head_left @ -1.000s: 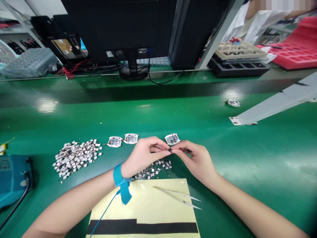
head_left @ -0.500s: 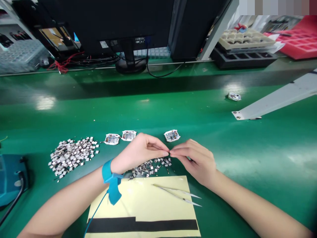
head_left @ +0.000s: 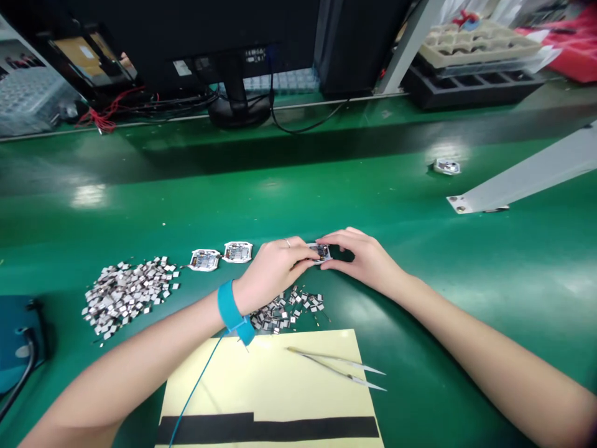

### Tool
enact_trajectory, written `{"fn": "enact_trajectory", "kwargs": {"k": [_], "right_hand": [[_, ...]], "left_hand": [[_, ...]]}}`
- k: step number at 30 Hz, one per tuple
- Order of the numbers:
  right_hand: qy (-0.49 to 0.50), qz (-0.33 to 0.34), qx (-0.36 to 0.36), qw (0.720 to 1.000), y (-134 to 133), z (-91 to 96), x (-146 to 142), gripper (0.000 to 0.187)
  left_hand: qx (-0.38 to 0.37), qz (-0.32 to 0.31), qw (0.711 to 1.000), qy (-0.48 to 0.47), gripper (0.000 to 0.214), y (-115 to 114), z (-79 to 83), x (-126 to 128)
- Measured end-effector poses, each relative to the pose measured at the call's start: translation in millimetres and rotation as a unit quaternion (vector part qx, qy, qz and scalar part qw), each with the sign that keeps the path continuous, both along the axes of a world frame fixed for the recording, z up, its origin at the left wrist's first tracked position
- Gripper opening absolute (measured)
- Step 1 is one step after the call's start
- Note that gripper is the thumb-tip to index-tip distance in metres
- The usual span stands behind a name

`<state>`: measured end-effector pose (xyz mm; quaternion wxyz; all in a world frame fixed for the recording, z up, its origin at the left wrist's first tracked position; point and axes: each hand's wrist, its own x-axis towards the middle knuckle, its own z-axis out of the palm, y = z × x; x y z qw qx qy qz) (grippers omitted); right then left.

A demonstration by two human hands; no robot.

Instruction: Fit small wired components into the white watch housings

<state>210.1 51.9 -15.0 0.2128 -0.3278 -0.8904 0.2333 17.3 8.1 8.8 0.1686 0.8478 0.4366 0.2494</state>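
Head view: the left hand (head_left: 273, 270) and right hand (head_left: 361, 258) meet in a nearly shut grip, pinching a small white-edged circuit board (head_left: 319, 252) by its edges, over the green tabletop (head_left: 420, 298). Left of the grip lie two matching boards (head_left: 221, 256), then a large heap of tiny metal-and-white squares (head_left: 125, 298). A smaller heap (head_left: 286, 310) sits just below the grip, so a slipped board or a dragging wrist could scatter it. Steel tweezers (head_left: 336, 367) rest on a yellow sheet (head_left: 261, 386) nearer the person. Well beyond the grip, at upper right, a beige compartment tray (head_left: 478, 40) sits on a black tray (head_left: 471, 93); what fills its compartments is too small to tell.
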Motion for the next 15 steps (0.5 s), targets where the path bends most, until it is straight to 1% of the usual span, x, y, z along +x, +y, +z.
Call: {"fn": "enact_trajectory", "kwargs": {"k": [2,5,9,10,12,15], "right_hand": [[0.014,0.001,-0.009,1.000,-3.3,-0.9,-1.2,0.030],[0.052,-0.005,-0.027,0.998,-3.2,-3.1,-0.7,0.013],[0.077,-0.076,-0.076,0.991,0.8,-5.9,3.2,0.011],[0.072,-0.086,-0.082,0.990,1.3,-5.9,4.7,0.012],[0.055,-0.077,-0.073,0.993,1.1,-5.6,7.7,0.019],[0.035,-0.035,-0.045,0.998,-1.4,-5.4,10.2,0.039]], "left_hand": [[0.026,-0.015,0.999,0.019,0.012,2.7,-4.9,0.9],[0.047,-0.023,0.998,0.033,0.012,3.3,-9.7,2.0],[0.076,-0.029,0.995,0.058,0.013,2.9,-10.1,3.6],[0.073,-0.024,0.995,0.060,0.013,3.1,-9.6,4.0],[0.068,-0.011,0.995,0.066,0.012,3.7,-8.9,4.9],[0.080,0.003,0.993,0.082,0.012,4.0,-8.6,6.2]]}}
